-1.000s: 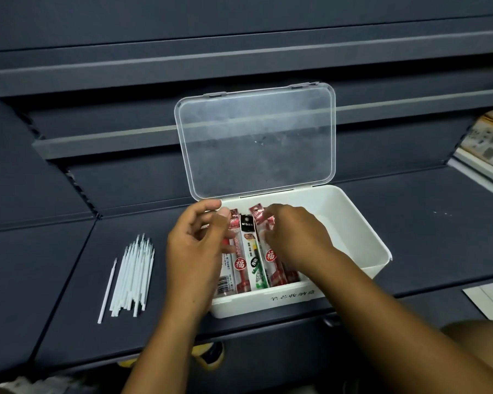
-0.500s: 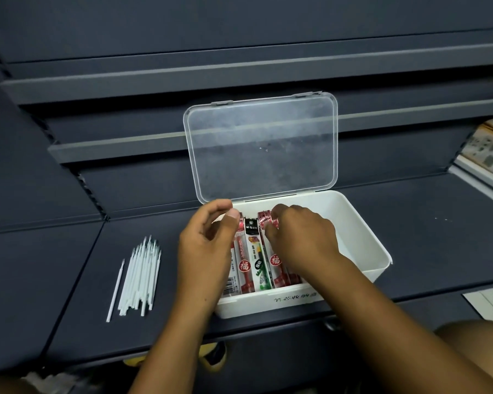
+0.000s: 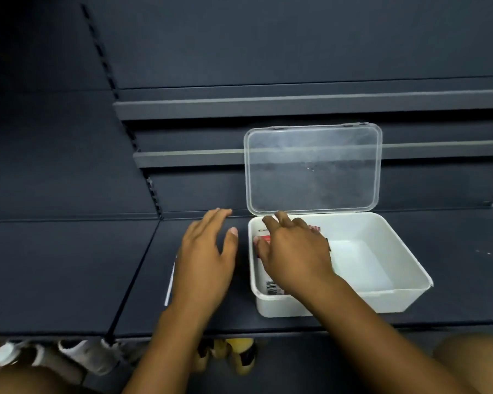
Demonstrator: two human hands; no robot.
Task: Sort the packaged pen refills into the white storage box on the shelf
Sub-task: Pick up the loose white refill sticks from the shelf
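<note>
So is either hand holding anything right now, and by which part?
Nothing is gripped. Left hand is open and empty beside the white box. Right hand lies flat, fingers spread, on the refill packs inside it.

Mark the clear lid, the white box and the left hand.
clear lid (image 3: 313, 169), head view, centre of the upright panel.
white box (image 3: 396, 301), head view, front wall, right part.
left hand (image 3: 205, 263), head view, back of the hand.

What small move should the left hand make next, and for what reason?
Probably lower the left hand and close it on the white sticks that show at its edge: it hovers open over them, beside the white box, while the right hand lies over the packs inside.
</note>
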